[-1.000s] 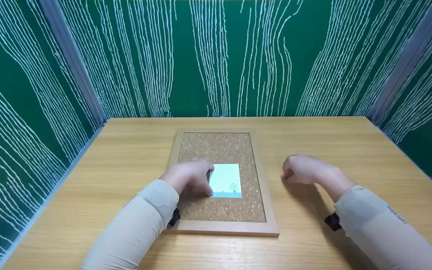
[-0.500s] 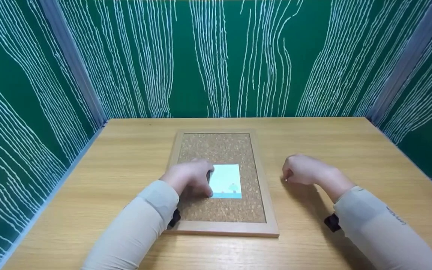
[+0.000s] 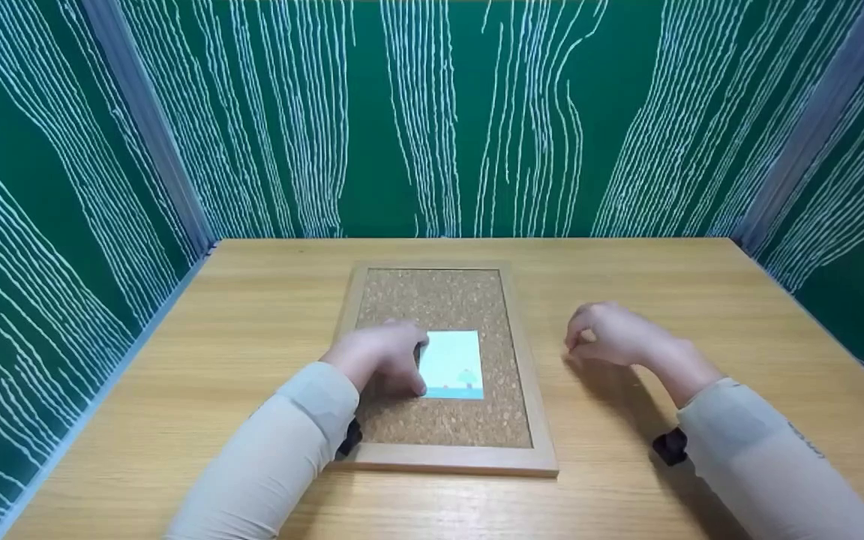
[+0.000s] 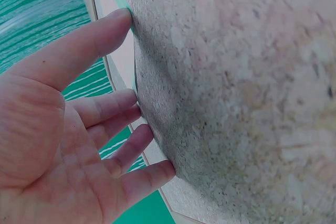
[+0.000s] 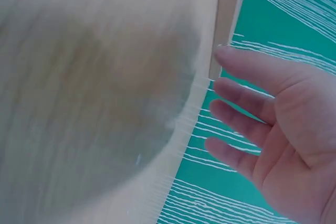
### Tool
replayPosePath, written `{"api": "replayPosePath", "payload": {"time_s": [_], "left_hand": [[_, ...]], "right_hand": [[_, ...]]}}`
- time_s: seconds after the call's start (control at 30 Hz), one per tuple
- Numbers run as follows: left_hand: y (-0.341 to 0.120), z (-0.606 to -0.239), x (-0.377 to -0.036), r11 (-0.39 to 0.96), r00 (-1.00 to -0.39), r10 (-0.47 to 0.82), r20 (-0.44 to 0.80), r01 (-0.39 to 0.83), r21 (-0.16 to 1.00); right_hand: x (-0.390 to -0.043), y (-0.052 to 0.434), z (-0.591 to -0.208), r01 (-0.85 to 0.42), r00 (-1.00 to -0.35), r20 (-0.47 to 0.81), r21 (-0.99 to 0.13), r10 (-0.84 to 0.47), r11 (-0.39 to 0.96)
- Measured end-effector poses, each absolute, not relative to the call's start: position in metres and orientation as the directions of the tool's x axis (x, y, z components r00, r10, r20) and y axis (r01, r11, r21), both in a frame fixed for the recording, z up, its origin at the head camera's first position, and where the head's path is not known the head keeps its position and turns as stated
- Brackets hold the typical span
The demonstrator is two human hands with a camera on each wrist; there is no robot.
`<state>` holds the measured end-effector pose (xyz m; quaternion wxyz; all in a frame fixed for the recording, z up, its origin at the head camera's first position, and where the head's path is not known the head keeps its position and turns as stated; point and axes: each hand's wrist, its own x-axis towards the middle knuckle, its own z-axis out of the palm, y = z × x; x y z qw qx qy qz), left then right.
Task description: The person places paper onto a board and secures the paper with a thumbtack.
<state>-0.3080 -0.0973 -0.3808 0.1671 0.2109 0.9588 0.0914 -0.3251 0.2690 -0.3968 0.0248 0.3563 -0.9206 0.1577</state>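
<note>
Lying flat near the middle of the cork board (image 3: 443, 300): one small card (image 3: 453, 364), pale blue with a little tree printed low on it.

Cork board: wooden frame, lengthwise on the bench (image 3: 252, 315), roughly central.

Left hand (image 3: 381, 354): on the cork at the card's left edge. The left wrist view shows straight fingers (image 4: 113, 111) with tips against the surface; grip relaxed, pressing rather than clasping.

Right hand (image 3: 612, 334): just beside the board's right frame, held over the bench. The right wrist view shows fingers (image 5: 247, 98) spread and holding nothing; grip relaxed.

Progress, as judged: card placed on the board and steadied. No pin or tack visible on it, so fixing appears not yet done.

Surround: green walls (image 3: 432, 112) with white wavy lines on three sides.
</note>
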Motion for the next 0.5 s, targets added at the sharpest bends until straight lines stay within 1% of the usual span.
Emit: {"api": "replayPosePath", "payload": {"time_s": [0.2, 0.3, 0.5], "left_hand": [[-0.097, -0.38, -0.308, 0.89, -0.852, 0.441, -0.281, 0.374, 0.261], [-0.098, -0.381, -0.308, 0.889, -0.852, 0.444, -0.276, 0.381, 0.254], [-0.098, -0.381, -0.307, 0.883, -0.848, 0.458, -0.268, 0.396, 0.253]], "right_hand": [[-0.327, 0.271, -0.391, -0.678, -0.735, 0.301, -0.297, -0.608, 0.672], [-0.328, 0.272, -0.388, -0.692, -0.718, 0.373, -0.292, -0.588, 0.66], [-0.328, 0.271, -0.385, -0.711, -0.686, 0.515, -0.328, -0.514, 0.621]]}}
